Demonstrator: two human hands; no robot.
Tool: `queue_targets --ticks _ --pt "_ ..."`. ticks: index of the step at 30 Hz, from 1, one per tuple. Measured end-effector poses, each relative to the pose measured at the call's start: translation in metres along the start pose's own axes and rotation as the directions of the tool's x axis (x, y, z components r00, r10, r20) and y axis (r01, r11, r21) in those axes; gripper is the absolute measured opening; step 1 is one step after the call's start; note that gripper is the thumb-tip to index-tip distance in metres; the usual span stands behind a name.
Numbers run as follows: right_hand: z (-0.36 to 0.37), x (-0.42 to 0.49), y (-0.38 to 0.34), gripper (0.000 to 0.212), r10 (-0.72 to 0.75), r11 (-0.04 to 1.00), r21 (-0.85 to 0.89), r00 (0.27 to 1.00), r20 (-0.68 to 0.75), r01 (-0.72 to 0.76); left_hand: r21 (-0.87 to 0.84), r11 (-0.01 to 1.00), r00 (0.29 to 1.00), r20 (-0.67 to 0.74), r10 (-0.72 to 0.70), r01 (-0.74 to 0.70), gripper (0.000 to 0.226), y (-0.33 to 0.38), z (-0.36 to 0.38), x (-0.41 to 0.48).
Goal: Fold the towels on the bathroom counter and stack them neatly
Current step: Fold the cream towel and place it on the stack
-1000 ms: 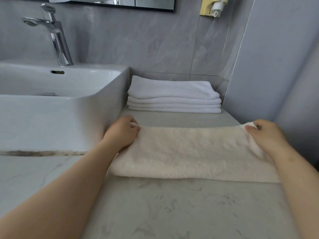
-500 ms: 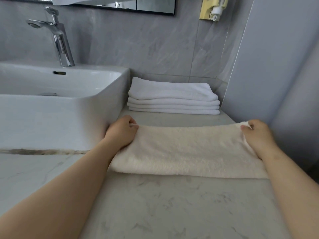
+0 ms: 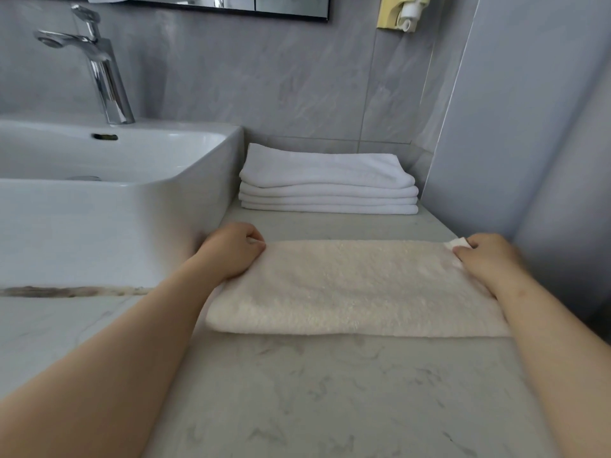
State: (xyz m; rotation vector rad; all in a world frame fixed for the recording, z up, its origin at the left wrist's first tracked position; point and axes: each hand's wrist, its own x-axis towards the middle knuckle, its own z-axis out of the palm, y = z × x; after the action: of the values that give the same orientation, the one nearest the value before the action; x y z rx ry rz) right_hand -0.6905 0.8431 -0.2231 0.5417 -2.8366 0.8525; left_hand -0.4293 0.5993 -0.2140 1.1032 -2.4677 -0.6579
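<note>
A cream, nubby towel lies folded into a long flat band on the marble counter, stretched between the two hands. The left hand pinches its far left corner; the right hand pinches its far right corner. Beyond both hands sits a neat stack of white towels.
</note>
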Motion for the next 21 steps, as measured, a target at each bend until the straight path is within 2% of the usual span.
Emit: queue_targets --ticks 2,4,5,6,7,9,10,11,12,13,15,16,17,18,21 --pt "0.002 0.000 0.000 0.022 0.015 1.000 -0.008 1.000 0.001 -0.015 -0.015 1.000 1.000 -0.009 0.006 -0.006 0.009 -0.001 0.001 0.000" --pt "0.002 -0.003 -0.002 0.009 0.020 0.999 0.029 1.000 -0.001 -0.020 -0.030 1.000 1.000 -0.016 0.005 -0.006 0.009 -0.001 0.001 0.000" --pt "0.001 -0.005 -0.002 0.012 0.024 0.999 0.038 1.000 -0.017 -0.023 -0.033 0.999 1.000 -0.018 0.003 -0.004 0.010 -0.001 0.001 0.000" --pt "-0.002 -0.006 -0.003 0.025 0.008 1.000 0.022 0.999 -0.054 -0.007 -0.035 0.999 1.000 -0.018 -0.004 0.003 0.011 0.000 0.001 -0.001" --pt "-0.007 -0.008 -0.006 0.033 -0.038 0.999 -0.014 0.993 -0.112 0.036 -0.037 0.999 1.000 -0.015 -0.014 0.014 0.014 0.001 0.000 -0.003" --pt "-0.018 -0.014 -0.021 0.035 -0.188 0.982 -0.021 0.957 -0.220 0.188 -0.039 0.999 0.999 -0.032 -0.025 0.024 0.027 0.008 -0.005 -0.007" --pt "-0.023 -0.020 -0.032 0.033 -0.259 0.963 0.018 0.944 -0.206 0.268 -0.032 0.999 0.997 -0.074 -0.010 0.007 0.034 0.014 -0.010 -0.011" --pt "-0.026 -0.028 -0.042 0.033 -0.318 0.942 0.070 0.939 -0.127 0.328 -0.019 0.999 0.991 -0.130 0.033 -0.036 0.040 0.022 -0.014 -0.015" --pt "-0.025 -0.040 -0.051 0.034 -0.365 0.929 0.073 0.931 0.020 0.363 -0.002 0.995 0.981 -0.168 0.098 -0.100 0.044 0.030 -0.017 -0.020" --pt "-0.021 -0.051 -0.058 0.038 -0.397 0.915 0.005 0.896 0.201 0.404 0.011 0.985 0.974 -0.146 0.175 -0.175 0.046 0.038 -0.018 -0.027" --pt "-0.010 -0.066 -0.062 0.048 -0.381 0.858 -0.122 0.779 0.498 0.498 0.063 0.948 0.949 0.081 0.305 -0.311 0.043 0.053 -0.008 -0.041" --pt "-0.005 -0.071 -0.063 0.051 -0.355 0.848 -0.136 0.740 0.571 0.512 0.131 0.927 0.918 0.240 0.314 -0.351 0.041 0.056 0.001 -0.048" --pt "-0.002 -0.072 -0.063 0.052 -0.336 0.852 -0.137 0.727 0.598 0.506 0.215 0.899 0.883 0.372 0.286 -0.382 0.043 0.055 0.010 -0.053" --pt "0.001 -0.071 -0.063 0.054 -0.326 0.861 -0.134 0.734 0.596 0.491 0.287 0.872 0.862 0.443 0.247 -0.397 0.047 0.053 0.018 -0.056" --pt "0.010 -0.070 -0.066 0.055 -0.323 0.867 -0.159 0.775 0.543 0.473 0.362 0.857 0.878 0.439 0.191 -0.368 0.051 0.045 0.024 -0.047"
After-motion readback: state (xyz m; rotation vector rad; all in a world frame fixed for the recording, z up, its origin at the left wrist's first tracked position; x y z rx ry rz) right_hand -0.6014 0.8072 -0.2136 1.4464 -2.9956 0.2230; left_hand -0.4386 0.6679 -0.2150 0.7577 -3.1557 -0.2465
